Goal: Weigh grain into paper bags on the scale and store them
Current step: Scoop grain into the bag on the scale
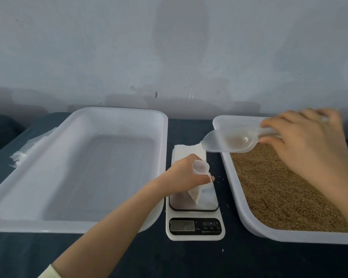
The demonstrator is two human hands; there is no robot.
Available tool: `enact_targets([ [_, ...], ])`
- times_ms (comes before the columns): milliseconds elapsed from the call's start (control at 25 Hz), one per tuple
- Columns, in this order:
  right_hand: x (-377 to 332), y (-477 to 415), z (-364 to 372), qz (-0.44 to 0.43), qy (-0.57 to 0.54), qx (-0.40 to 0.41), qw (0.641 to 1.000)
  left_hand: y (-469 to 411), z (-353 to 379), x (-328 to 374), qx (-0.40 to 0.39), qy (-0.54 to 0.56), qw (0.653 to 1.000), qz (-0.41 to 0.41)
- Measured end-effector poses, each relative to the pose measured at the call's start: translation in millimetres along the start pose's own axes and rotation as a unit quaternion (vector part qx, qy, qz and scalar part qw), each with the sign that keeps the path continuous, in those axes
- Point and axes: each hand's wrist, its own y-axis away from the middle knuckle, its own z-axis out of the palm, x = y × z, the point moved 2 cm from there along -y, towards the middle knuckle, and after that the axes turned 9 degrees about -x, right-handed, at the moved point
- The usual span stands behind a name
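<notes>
Left hand (186, 173) pinches the small white paper bag (199, 189) on the white digital scale (195, 235). Right hand (301, 137) grips a clear plastic scoop (231, 142), lying left-right, just far-right of the bag.

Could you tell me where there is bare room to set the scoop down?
The widest bare patch is the dark tabletop in front of the scale, below both trays' near rims. The left tray's floor is bare too. The strip between the trays is crowded: scale, bag stack, and the left hand holding a bag.
</notes>
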Motion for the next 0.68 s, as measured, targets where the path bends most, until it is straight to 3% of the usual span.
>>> enact_targets([
  [80,16,-2,27,0.094,-0.045,-0.101,0.989,0,0,0,-0.002,-0.003,1.000,0.000],
  [240,29,7,102,0.235,-0.184,-0.301,0.906,0,0,0,-0.006,-0.006,1.000,0.000],
  [440,27,14,140,0.254,-0.135,-0.415,0.863,0,0,0,-0.005,-0.007,1.000,-0.002],
  [560,21,15,133,0.236,-0.067,-0.410,0.879,1,0,0,-0.008,-0.004,1.000,-0.004],
  [640,11,12,119,0.192,-0.041,-0.309,0.931,1,0,1,-0.010,-0.005,1.000,-0.003],
  [680,2,9,109,0.161,-0.101,-0.250,0.949,1,0,2,-0.011,-0.005,1.000,-0.002],
])
